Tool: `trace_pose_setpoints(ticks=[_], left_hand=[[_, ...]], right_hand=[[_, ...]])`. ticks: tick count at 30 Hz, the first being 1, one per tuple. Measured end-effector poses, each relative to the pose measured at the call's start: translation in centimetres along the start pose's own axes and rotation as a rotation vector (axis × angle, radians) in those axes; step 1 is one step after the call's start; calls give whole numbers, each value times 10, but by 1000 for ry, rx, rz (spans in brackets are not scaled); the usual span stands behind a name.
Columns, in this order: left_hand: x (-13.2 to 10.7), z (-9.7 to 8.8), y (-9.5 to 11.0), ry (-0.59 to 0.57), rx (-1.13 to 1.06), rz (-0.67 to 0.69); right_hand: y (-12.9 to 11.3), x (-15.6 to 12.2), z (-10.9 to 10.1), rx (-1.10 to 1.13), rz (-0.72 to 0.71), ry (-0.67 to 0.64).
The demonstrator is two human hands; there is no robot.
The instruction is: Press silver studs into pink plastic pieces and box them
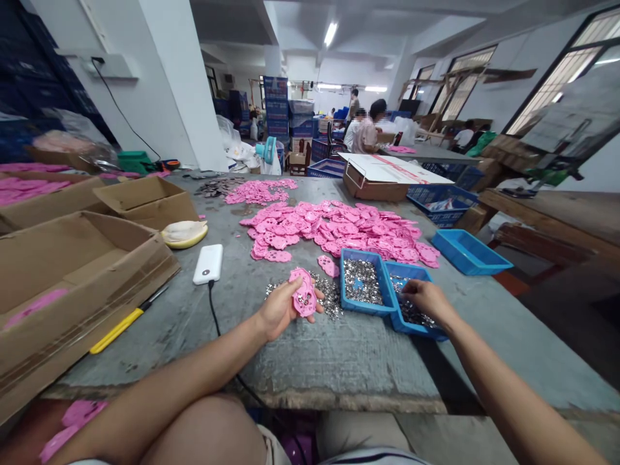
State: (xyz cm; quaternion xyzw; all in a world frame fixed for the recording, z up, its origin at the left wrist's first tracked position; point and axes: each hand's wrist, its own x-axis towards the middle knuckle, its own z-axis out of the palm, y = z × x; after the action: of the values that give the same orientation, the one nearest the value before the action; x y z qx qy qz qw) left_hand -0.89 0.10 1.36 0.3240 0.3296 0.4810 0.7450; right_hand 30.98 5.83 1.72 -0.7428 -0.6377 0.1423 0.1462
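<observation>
A pink plastic piece (304, 294) with small metal bits set in its lower part is held in my left hand (277, 312), thumb across its edge. Behind that hand, small shiny metal parts (330, 296) lie loose on the table. My right hand (428, 299) reaches into the right-hand blue tray (420, 330), its fingers drawn together above metal parts; what they pinch is hidden. Beside it, another blue tray (369, 307) holds many similar shiny parts. A single pink piece (328, 265) lies just left of the trays.
A large heap of pink pieces (334, 226) covers the table's middle. At the left stand cardboard boxes (140, 200), a yellow-handled cutter (116, 329) and a white power bank (208, 263) with a cable. Another blue tray (469, 253) sits at the right edge. People work farther back.
</observation>
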Motion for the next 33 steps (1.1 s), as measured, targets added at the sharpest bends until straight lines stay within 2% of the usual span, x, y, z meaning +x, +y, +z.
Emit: trace_pose_setpoints(ticks=[8, 11, 15, 19, 21, 23, 26, 30, 33], left_hand=[[1, -2, -1, -25, -13, 5], [1, -2, -3, -9, 0, 3], [1, -1, -5, 43, 64, -9], [2, -2, -4, 110, 59, 57], [4, -3, -4, 182, 24, 130], [6, -5, -3, 260, -9, 202], [9, -8, -4, 344, -24, 264], [13, -11, -8, 413, -14, 234], [15, -13, -11, 460, -14, 209]], right_hand=[[3, 4, -5, 136, 33, 56], [-10, -1, -7, 319, 3, 29], [-61, -21, 0, 776, -157, -127], [-124, -39, 27, 985, -288, -339], [-148, -41, 46, 1050, -331, -382], [-162, -39, 66, 1081, -369, -361], [-170, -31, 92, 1026, -452, -250], [-165, -23, 114, 852, -567, -107], [-162, -22, 123, 802, -625, -52]])
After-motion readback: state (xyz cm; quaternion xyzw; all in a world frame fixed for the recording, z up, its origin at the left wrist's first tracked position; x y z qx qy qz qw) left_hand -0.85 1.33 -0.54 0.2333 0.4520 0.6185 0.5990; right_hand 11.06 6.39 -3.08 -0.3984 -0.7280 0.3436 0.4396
